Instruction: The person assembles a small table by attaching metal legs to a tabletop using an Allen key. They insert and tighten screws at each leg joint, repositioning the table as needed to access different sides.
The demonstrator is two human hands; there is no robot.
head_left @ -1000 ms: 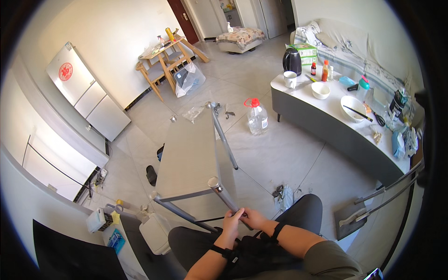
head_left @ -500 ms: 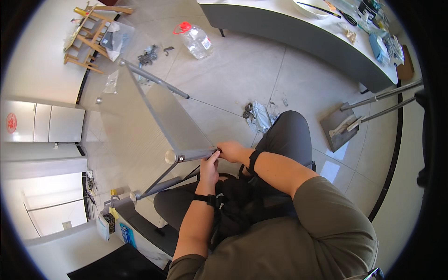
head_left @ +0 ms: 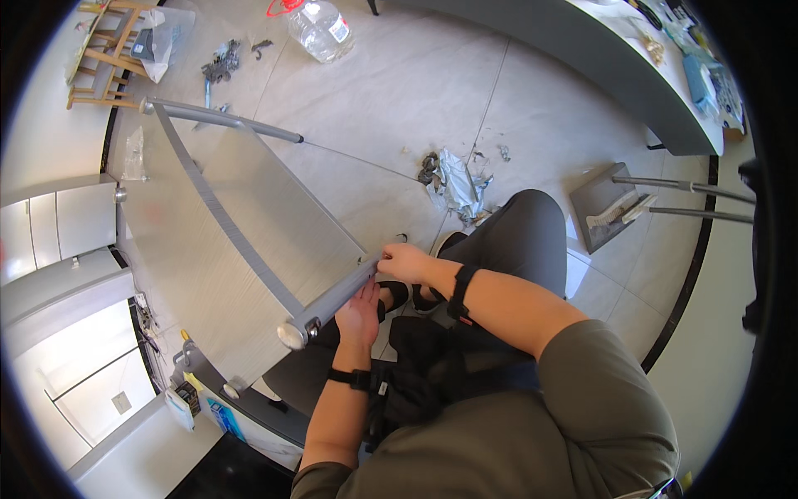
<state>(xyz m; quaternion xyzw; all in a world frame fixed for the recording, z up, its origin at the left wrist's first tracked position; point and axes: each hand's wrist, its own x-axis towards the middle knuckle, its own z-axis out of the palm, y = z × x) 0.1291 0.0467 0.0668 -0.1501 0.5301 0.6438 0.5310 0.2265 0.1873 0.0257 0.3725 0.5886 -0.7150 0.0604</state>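
A grey tabletop panel (head_left: pixel 241 224) lies tilted in front of me with a grey rail across it. A round metal leg (head_left: pixel 328 303) runs along its near edge. My left hand (head_left: pixel 362 314) is cupped around this leg from below. My right hand (head_left: pixel 405 262) pinches the leg's upper end, where it meets the panel's corner. Both wrists wear dark bands. A second metal leg (head_left: pixel 224 122) lies along the panel's far edge.
Crumpled plastic wrap (head_left: pixel 457 179) lies on the tiled floor by my knee. A clear water bottle (head_left: pixel 320 29), loose hardware (head_left: pixel 220 62) and a wooden rack (head_left: pixel 100 50) are farther off. A curved grey counter (head_left: pixel 582 66) and a dustpan with brush (head_left: pixel 611 212) stand to the right.
My view has tipped down and closer to the panel. My left hand has slid under the near leg, and my right hand stays at its upper end.
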